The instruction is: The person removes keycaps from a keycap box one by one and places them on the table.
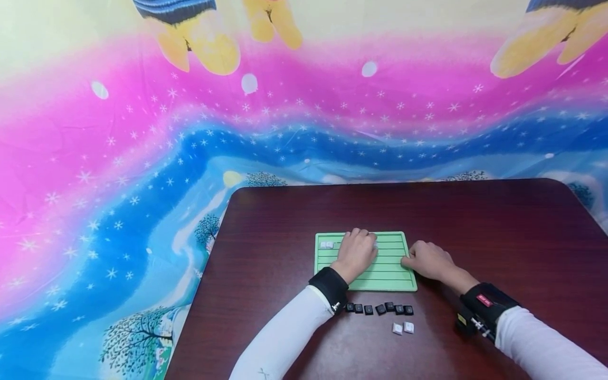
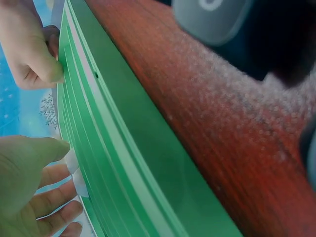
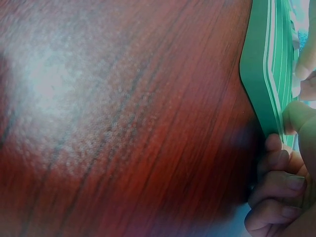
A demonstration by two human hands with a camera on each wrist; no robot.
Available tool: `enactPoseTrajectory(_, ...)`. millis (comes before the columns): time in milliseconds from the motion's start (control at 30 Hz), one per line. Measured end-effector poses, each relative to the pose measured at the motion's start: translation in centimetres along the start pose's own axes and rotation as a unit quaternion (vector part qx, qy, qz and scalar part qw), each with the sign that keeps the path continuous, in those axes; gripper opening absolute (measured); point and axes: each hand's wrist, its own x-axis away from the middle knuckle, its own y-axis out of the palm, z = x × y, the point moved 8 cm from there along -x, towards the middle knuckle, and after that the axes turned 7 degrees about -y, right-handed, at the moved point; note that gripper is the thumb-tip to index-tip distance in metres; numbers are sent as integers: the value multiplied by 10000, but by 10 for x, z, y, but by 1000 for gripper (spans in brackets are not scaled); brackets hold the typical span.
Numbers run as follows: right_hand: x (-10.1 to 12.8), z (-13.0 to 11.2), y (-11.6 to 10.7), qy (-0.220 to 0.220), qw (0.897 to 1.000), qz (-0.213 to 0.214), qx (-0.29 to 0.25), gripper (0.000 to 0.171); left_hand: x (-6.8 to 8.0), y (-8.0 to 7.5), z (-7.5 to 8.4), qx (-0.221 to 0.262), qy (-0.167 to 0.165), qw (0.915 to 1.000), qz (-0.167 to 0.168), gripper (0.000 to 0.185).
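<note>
A green ridged board [image 1: 380, 274] lies on the table. Over its far row is my left hand [image 1: 356, 252]; in the left wrist view, its thumb and index fingertip pinch a white keycap [image 2: 72, 161], with another white keycap [image 2: 80, 183] beside the fingers. Two white keycaps [image 1: 326, 245] sit at the left end of that far row, and part of one shows just right of the hand. My right hand [image 1: 429, 259] grips the board's right edge, thumb on top and the other fingers curled against the side, as the right wrist view shows [image 3: 284, 163].
A row of several black keycaps [image 1: 369, 310] lies on the table in front of the board. Nearer still are two loose white keycaps [image 1: 402, 328]. The dark red-brown table [image 1: 275, 227] ends at a patterned cloth [image 1: 304, 116] behind.
</note>
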Motion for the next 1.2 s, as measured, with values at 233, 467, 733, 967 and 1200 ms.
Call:
enactPoseTrajectory(233,-1,1,1,36,10000,-51,-12,43,-2,2,0,-32,-32,10000,48,16)
enactPoseTrajectory(467,0,1,1,5,10000,-13,1,42,-4,6,1,0,-8,10000,-5,15)
enactPoseTrajectory(733,0,0,0,28,10000,-11,14,42,-6,8,2,-75,-7,10000,-64,17)
enactPoseTrajectory(967,0,0,0,29,10000,-33,-9,42,-7,7,2,-109,28,9999,9,15)
enactPoseTrajectory(1200,-1,1,1,57,10000,-69,4,42,-9,3,-2,-11,-34,10000,8,15)
